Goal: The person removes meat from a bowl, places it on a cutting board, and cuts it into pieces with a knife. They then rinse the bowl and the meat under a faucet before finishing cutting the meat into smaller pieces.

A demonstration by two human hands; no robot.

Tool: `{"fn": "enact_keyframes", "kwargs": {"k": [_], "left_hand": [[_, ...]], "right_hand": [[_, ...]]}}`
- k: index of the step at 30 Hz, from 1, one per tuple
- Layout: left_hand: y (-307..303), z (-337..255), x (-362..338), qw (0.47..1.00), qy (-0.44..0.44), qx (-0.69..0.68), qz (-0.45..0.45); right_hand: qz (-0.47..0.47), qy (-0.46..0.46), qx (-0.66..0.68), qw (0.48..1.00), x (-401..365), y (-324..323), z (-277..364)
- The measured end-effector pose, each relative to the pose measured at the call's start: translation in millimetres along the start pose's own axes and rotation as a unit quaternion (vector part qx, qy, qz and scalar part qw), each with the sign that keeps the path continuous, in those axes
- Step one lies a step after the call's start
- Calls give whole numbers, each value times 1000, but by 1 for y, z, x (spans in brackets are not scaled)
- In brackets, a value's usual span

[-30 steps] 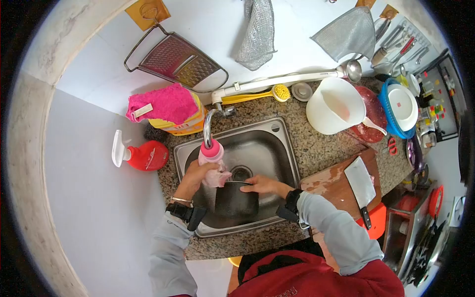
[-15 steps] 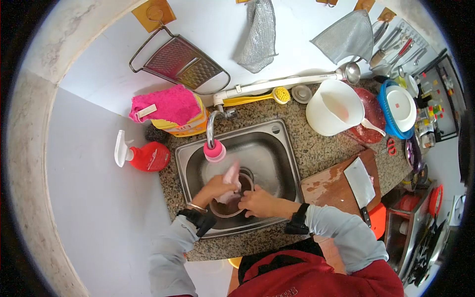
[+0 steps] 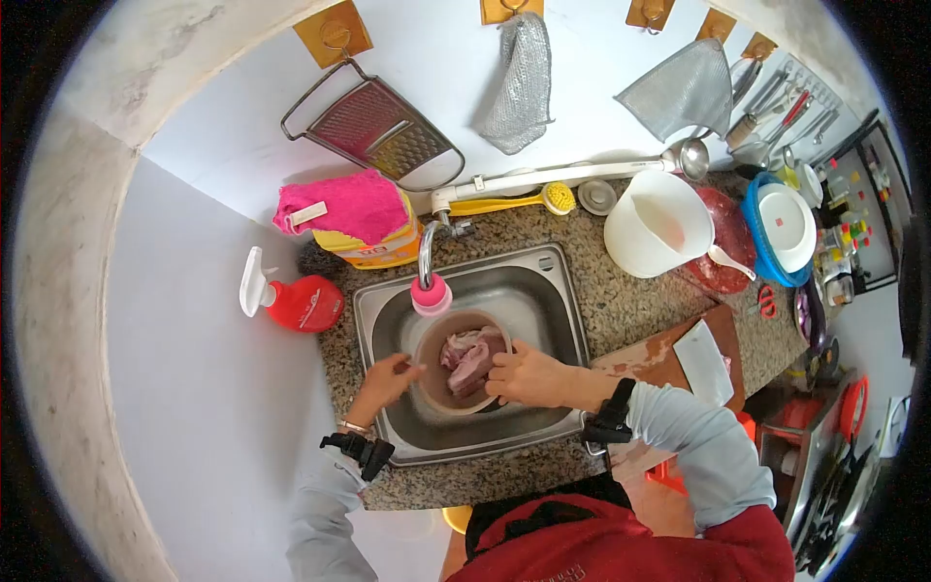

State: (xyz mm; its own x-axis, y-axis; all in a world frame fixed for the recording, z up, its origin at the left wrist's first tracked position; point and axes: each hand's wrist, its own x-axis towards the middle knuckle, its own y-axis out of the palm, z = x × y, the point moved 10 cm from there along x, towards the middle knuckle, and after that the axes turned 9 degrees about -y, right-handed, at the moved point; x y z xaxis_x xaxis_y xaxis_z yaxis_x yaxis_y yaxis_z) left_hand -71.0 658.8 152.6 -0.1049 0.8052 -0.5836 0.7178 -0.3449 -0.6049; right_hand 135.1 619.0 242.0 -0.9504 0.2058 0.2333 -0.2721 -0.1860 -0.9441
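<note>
The right hand (image 3: 531, 376) held the brown bowl (image 3: 432, 380) at its right side, the fingers curled around the rim and closed narrowly on it. Its forearm reached in from the lower right over the sink's edge, nearly level across the view, with a black wrist strap (image 3: 610, 412) below the hand.

The left hand (image 3: 386, 382) was at the bowl's left side, palm turned inward, with thumb and fingers loosely parted and pointing at the rim; blur hid whether the fingertips touched it. The left forearm rose steeply from the lower left, and a bracelet (image 3: 353, 426) circled that wrist above another black strap (image 3: 358, 448).

The raw meat (image 3: 472, 361) lay in pinkish, folded pieces inside the bowl, toward its right side, and neither hand was on it. The bowl was upright within the steel sink (image 3: 548, 301), below the faucet (image 3: 426, 254) and its pink nozzle (image 3: 432, 295).

To the right of the sink, a cleaver (image 3: 704, 365) lay on the wooden cutting board (image 3: 663, 363). To the left stood the red spray bottle (image 3: 308, 305).
</note>
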Motion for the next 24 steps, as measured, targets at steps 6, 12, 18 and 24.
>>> {"fn": "enact_keyframes", "kwargs": {"k": [6,12,18,24], "left_hand": [[23,16,-3,972,-89,-191,107],[-23,2,0,983,-58,-170,42],[-60,-25,-6,991,-35,-130,14],[-77,-36,-8,993,-28,-114,12]], "right_hand": [[6,-37,-3,999,15,-21,-3],[-203,136,114,963,21,-95,-103],[-257,253,-72,930,36,-95,-184],[-146,186,-136,962,49,-60,-180]]}}
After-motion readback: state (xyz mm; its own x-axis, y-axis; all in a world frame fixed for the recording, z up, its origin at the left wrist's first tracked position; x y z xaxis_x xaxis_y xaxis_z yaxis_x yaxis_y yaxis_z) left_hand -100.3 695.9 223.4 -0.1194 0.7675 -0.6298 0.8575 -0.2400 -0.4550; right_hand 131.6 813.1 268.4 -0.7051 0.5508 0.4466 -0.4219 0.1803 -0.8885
